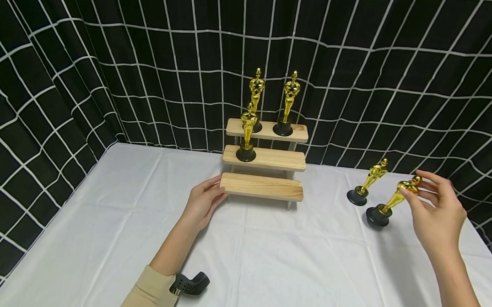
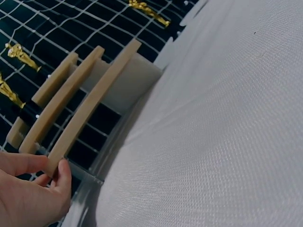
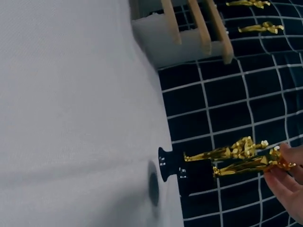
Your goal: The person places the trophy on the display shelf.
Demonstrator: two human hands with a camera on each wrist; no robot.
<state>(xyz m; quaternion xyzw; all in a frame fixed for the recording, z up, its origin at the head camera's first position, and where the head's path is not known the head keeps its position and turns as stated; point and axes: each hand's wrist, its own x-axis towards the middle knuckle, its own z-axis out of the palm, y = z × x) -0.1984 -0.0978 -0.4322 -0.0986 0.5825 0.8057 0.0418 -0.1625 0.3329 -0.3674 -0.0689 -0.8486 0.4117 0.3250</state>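
My left hand (image 1: 202,203) pinches the left end of the lowest wooden step (image 1: 261,187) of a three-tier display stand. In the left wrist view, thumb and fingers close around that step's end (image 2: 56,158). My right hand (image 1: 443,219) holds a gold trophy statuette (image 1: 395,200) by its upper body. It tilts, and its black base looks lifted just off the cloth, with a shadow (image 3: 154,184) beneath in the right wrist view. Close beside it on the table stands another gold statuette (image 1: 371,179) on a black base.
Two statuettes, one at left (image 1: 256,87) and one at right (image 1: 289,100), stand on the top step. A third statuette (image 1: 248,130) stands at the left of the middle step (image 1: 278,159). White cloth (image 1: 291,261) covers the table; a black curtain with white grid lines (image 1: 171,68) hangs behind.
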